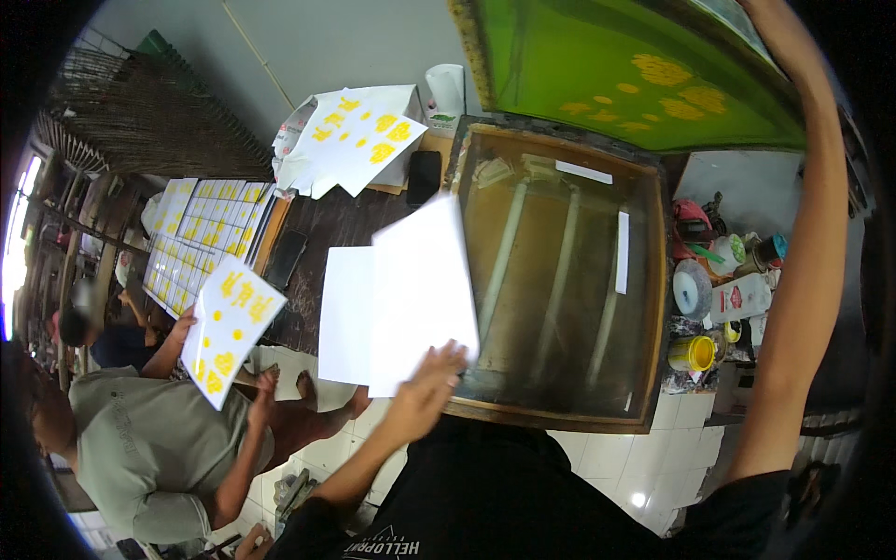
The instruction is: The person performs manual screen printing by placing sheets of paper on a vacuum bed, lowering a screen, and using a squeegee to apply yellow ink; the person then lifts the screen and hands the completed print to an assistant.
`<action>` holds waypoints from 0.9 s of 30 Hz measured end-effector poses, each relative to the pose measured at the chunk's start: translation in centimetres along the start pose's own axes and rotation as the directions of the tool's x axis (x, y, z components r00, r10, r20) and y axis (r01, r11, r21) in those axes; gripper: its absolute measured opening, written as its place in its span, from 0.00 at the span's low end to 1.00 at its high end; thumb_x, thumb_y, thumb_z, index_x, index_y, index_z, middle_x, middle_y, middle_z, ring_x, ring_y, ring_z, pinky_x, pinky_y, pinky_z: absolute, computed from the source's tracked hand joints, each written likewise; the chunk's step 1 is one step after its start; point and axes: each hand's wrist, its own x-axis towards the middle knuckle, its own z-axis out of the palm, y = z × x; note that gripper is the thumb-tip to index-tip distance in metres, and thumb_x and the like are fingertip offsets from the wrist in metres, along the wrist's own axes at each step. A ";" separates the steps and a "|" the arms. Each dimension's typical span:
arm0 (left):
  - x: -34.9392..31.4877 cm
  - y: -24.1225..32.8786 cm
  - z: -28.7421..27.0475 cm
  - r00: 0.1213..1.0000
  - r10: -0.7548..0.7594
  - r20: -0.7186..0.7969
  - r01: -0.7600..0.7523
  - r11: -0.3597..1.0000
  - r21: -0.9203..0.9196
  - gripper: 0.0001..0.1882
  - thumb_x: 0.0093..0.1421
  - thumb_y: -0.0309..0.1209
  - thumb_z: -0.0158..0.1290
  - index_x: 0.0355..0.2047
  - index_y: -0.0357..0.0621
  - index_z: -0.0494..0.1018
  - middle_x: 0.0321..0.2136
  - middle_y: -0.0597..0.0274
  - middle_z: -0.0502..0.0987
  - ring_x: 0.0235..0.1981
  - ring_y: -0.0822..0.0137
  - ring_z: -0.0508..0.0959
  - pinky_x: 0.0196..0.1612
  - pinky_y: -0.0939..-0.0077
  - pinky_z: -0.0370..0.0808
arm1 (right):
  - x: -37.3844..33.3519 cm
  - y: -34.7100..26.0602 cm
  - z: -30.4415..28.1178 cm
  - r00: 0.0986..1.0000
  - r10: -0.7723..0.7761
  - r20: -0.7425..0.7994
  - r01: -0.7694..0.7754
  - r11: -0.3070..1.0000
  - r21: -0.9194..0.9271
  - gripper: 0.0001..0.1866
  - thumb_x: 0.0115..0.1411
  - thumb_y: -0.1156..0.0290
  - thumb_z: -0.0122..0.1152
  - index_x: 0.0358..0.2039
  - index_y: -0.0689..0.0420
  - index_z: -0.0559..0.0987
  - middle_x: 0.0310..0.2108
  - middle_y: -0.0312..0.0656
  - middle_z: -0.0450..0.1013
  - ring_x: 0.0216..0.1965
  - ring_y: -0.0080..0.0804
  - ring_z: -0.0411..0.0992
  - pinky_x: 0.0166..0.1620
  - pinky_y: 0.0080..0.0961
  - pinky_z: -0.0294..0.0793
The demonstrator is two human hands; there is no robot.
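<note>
My left hand (427, 390) grips the lower right corner of a white sheet of paper (418, 294). The sheet overlaps more white paper (343, 313) and reaches the left rim of a wooden-framed glass-topped table (523, 411). High at the right, my right hand (767, 11) is at the upper edge of a raised screen-printing frame (551, 56) with green mesh and a yellow floral pattern. The picture's edge cuts off much of that hand. White paper strips (623, 252) lie along the glass, and pale tubes show beneath it.
A co-worker (154, 448) at the left holds a yellow-printed sheet (229, 327) beside a rack of prints (201, 233). Another print (359, 126) lies at the back, near two phones (425, 177). Tubs and bottles (691, 353) crowd the right side.
</note>
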 end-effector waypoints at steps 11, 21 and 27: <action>11.8 -2.1 4.6 0.969 0.232 -0.088 -0.176 0.890 0.421 0.29 0.64 0.35 0.56 0.64 0.37 0.67 0.63 0.39 0.68 0.66 0.41 0.66 0.69 0.48 0.59 | -1.6 -0.3 0.1 0.996 0.074 -0.039 -0.080 0.979 -0.188 0.19 0.60 0.63 0.65 0.43 0.69 0.79 0.38 0.57 0.78 0.41 0.48 0.76 0.47 0.40 0.73; 32.3 -1.8 13.7 0.968 -0.020 0.250 -0.177 0.652 0.737 0.42 0.67 0.66 0.39 0.75 0.62 0.50 0.76 0.45 0.36 0.76 0.44 0.31 0.74 0.42 0.28 | -0.9 1.0 -0.3 1.000 0.017 0.003 -0.017 0.990 -0.137 0.16 0.61 0.71 0.57 0.37 0.75 0.82 0.35 0.69 0.78 0.38 0.62 0.78 0.47 0.47 0.76; 35.8 0.1 16.9 0.958 -0.116 0.261 -0.147 0.584 0.798 0.47 0.65 0.72 0.33 0.76 0.62 0.44 0.76 0.47 0.34 0.76 0.43 0.31 0.73 0.39 0.28 | 0.3 2.2 0.0 0.999 -0.037 0.030 0.042 0.977 -0.209 0.17 0.60 0.70 0.55 0.35 0.74 0.82 0.38 0.72 0.77 0.41 0.66 0.77 0.48 0.49 0.75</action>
